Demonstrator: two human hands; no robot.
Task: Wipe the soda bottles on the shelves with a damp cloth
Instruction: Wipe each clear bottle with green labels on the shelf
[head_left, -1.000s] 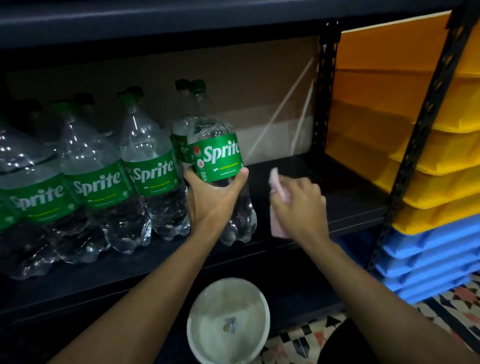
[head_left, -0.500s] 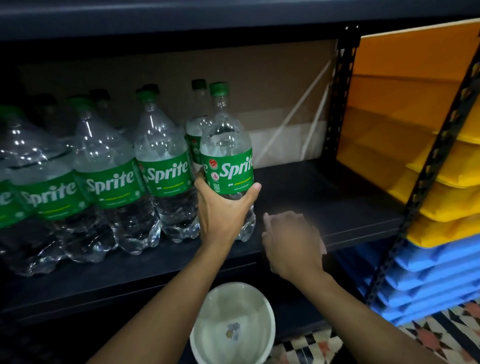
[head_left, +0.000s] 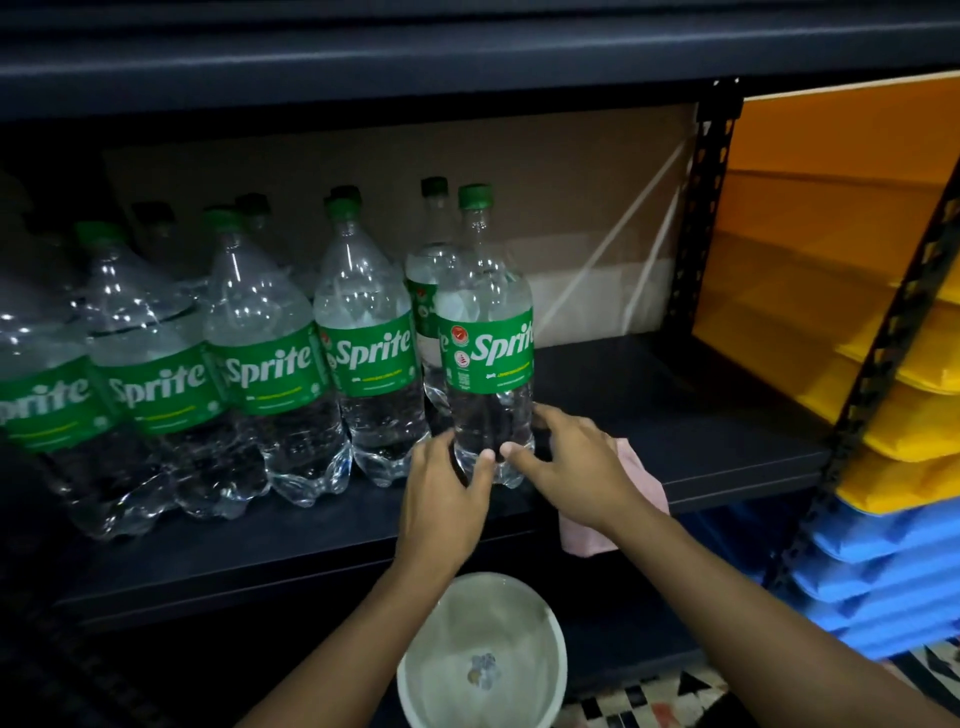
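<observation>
The wiping looks to be between strokes rather than under way: the pink cloth (head_left: 641, 480) touches no bottle and lies draped over the near edge of the dark shelf (head_left: 701, 436), partly under the right wrist. Both hands are on the end bottle (head_left: 488, 358), which stands upright at the right end of the row, near the shelf's front. The left hand (head_left: 447, 493) has its grip wrapped round the bottle's lower body, thumb on the near face. The right hand (head_left: 566, 465) has its grip curled round the other side, thumb close to the left thumb. Whether the right palm also presses the cloth cannot be told. To the left the other soda bottles (head_left: 270, 364) stand in a crowded row, with more behind them in the dark. Nothing on their surfaces shows which have been wiped, so the share done cannot be judged; going by the number of bottles, much could remain. Every bottle that shows is capped in green and filled with clear liquid to about the shoulder. Below the shelf, near the person, sits a white bowl (head_left: 560, 642) with a pale inside and a small flower-like mark on its bottom. It probably serves to wet the cloth, but water in it cannot be made out. At the right, yellow bins (head_left: 904, 374) are stacked above blue ones, their contents out of sight.
</observation>
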